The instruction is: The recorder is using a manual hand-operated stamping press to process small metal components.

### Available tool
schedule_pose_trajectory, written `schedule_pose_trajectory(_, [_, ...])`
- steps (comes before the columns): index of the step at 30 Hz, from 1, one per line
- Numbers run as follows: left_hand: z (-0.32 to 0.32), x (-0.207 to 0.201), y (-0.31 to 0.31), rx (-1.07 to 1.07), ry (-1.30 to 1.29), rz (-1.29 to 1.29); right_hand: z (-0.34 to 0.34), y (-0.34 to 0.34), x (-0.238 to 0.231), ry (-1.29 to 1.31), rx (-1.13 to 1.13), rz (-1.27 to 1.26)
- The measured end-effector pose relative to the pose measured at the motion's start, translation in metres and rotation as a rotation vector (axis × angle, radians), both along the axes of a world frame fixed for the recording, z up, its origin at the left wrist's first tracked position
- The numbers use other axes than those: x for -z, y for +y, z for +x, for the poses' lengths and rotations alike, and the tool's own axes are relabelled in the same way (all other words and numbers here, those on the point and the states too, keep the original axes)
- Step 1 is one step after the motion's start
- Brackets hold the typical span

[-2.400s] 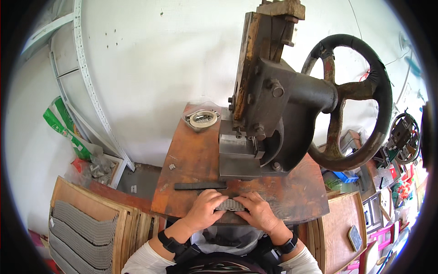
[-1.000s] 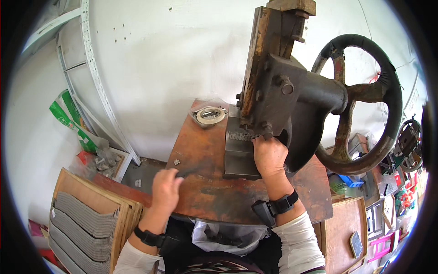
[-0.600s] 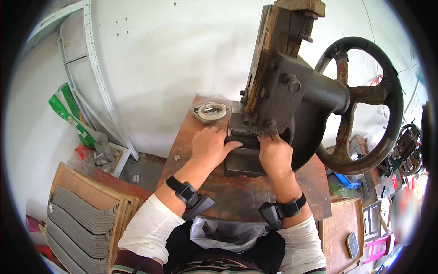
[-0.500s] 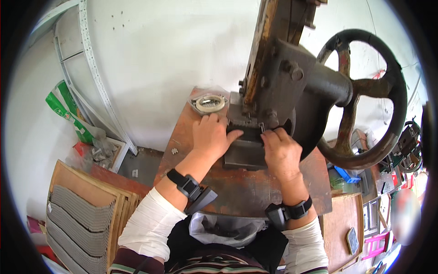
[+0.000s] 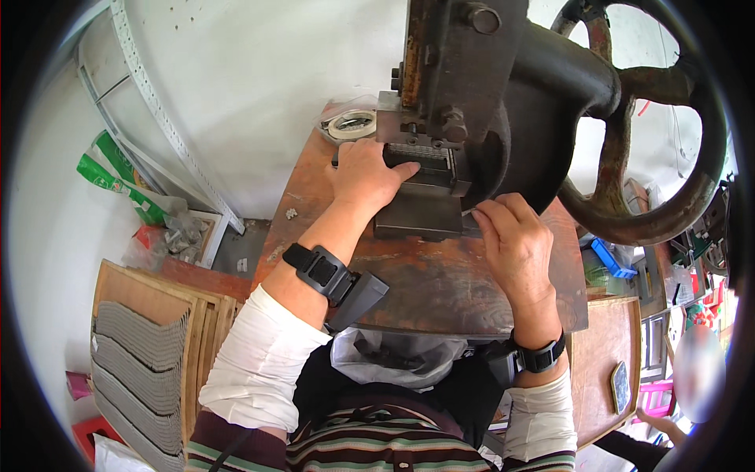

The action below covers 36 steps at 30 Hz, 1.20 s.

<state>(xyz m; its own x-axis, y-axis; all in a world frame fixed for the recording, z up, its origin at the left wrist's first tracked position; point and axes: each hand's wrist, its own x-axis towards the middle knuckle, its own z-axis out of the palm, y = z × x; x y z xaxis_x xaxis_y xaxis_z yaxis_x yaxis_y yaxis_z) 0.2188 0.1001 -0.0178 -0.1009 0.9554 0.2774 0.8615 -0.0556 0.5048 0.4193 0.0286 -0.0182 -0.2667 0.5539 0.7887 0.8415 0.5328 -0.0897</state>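
Note:
A heavy dark iron press [image 5: 472, 86] with a big rusty handwheel [image 5: 629, 126] stands on a rust-brown table [image 5: 440, 283]. My left hand [image 5: 366, 177] lies flat over a dark metal strip [image 5: 336, 160] on the press's bed, fingertips pointing right at the toothed die [image 5: 421, 151]. The strip's end shows just left of the hand; the rest is hidden under it. My right hand [image 5: 511, 244] is at the right side of the dark base block [image 5: 417, 216], fingers curled against its edge with nothing in them. Both wrists wear black bands.
A roll of tape [image 5: 351, 123] lies at the table's back left. A wooden tray of grey corrugated pieces [image 5: 134, 362] sits at lower left, below a green packet [image 5: 118, 177] and a perforated metal rail [image 5: 165, 118]. A blue bin [image 5: 609, 256] and another person's hand [image 5: 657, 425] are at right.
Both hands carried the dark strip from the table's front edge up to the press. Since half a second ago, my right hand has slid from the die down to the base's right side.

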Motion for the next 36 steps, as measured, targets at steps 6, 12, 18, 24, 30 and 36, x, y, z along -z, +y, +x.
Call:
schedule_pose_trajectory(6, [0.002, 0.027, 0.002, -0.027, 0.245, 0.195, 0.011, -0.004, 0.001, 0.022, -0.066, -0.049])
schedule_pose_trajectory(12, [0.004, 0.01, -0.002, -0.061, 0.116, 0.019, 0.031, -0.019, -0.035, 0.039, -0.112, 0.082])
schedule_pose_trajectory(18, [0.014, 0.022, -0.008, -0.203, -0.032, 0.124, 0.149, -0.059, -0.183, 0.341, 0.359, 0.617])
schedule_pose_trajectory(24, [0.011, 0.028, -0.006, -0.243, -0.117, 0.147, 0.158, 0.03, -0.293, 0.723, -0.153, -0.605])
schedule_pose_trajectory(30, [0.021, 0.025, -0.005, -0.243, -0.131, 0.159, 0.172, 0.012, -0.269, 0.927, -0.278, -0.489])
schedule_pose_trajectory(36, [0.016, 0.028, -0.004, -0.252, -0.158, 0.205, 0.139, -0.004, -0.033, 0.705, -0.174, 0.351])
